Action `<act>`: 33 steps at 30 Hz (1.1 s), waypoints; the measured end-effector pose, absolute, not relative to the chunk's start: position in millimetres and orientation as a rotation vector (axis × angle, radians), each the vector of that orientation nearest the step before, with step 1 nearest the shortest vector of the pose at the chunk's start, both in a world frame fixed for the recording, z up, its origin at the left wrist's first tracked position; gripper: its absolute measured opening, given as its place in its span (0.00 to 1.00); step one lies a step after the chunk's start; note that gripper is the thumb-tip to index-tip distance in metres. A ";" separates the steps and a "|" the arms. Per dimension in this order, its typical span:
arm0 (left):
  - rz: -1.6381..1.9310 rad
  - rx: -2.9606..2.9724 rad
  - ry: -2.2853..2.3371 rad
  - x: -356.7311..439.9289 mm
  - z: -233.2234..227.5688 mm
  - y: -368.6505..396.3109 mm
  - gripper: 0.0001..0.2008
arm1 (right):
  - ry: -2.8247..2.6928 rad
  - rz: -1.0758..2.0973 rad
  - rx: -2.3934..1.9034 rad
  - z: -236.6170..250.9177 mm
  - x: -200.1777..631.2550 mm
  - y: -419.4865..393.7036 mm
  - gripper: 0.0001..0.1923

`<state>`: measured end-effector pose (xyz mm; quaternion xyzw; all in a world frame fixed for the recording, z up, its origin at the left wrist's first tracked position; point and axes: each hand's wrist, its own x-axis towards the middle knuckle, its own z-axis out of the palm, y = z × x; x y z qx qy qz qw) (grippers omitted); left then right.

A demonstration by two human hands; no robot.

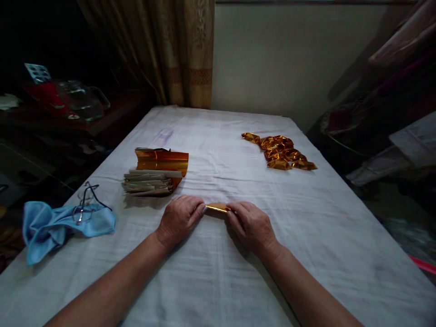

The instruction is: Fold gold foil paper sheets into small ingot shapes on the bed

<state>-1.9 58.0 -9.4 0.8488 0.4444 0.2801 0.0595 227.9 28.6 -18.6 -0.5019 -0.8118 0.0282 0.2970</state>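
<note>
A small gold paper (218, 208) is pinched flat on the near counter (238, 281) between the left hand (179, 219) and right hand (251, 226), so folding seems underway, and a firm crease is likely needed next.

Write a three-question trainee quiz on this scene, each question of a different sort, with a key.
1. True or false: both hands pinch the small gold foil piece between them on the white cloth.
2. Multiple choice: where does the heap of folded gold pieces lie? A) far right of the cloth B) beside the glasses C) under the left hand
3. Fill in: the glasses rest on a ____ cloth.

Key: 1 true, the left hand and right hand each grip one end; 2 A; 3 blue.
</note>
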 end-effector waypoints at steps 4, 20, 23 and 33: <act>0.957 2.476 1.328 -2.9 -11.3 57.9 0.12 | -2.091 0.172 -1.374 -18.0 228.7 28.8 0.08; 0.927 2.328 1.286 -5.8 -7.3 58.7 0.08 | -1.737 0.588 -1.476 -18.0 228.4 34.1 0.13; 0.909 2.327 1.306 -5.4 -8.0 58.2 0.06 | -1.765 0.550 -1.486 -20.8 228.4 34.6 0.13; 0.744 2.332 1.582 9.6 -4.5 55.3 0.06 | -1.944 0.258 -1.394 -27.5 224.7 34.2 0.12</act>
